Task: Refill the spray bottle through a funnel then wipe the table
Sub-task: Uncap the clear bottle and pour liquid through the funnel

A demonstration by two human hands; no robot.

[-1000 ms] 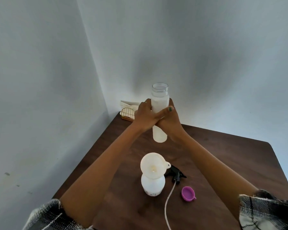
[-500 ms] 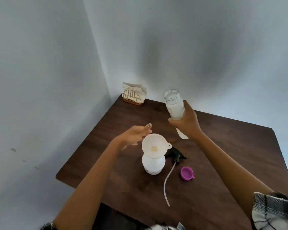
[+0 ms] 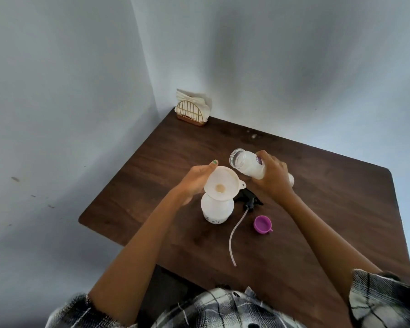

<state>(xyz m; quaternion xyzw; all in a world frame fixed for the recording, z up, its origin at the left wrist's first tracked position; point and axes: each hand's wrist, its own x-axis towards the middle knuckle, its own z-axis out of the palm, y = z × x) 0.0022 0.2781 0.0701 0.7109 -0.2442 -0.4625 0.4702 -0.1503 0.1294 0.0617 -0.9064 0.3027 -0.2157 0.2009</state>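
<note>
I see a dark wooden table [image 3: 317, 209] filling the centre and right of the frame. At centre stands the spray bottle [image 3: 217, 208], a squat, round white body with small dark marks near its base, upright and uncapped. A wide white funnel [image 3: 221, 183] sits in its neck, its small tab pointing right. My left hand [image 3: 195, 181] cups the funnel's left rim, thumb along the upper edge. My right hand [image 3: 273, 177] grasps a clear refill bottle [image 3: 247, 164] holding white liquid, tilted with its open mouth toward the funnel and just right of its rim. At upper left of the table stands a gold wire napkin holder [image 3: 191, 112] with white napkins. Below the right hand lies the black trigger head [image 3: 249, 200], its pale tube [image 3: 234, 233] curving toward the lower frame. Right of the tube lies a purple cap [image 3: 262, 224].
</note>
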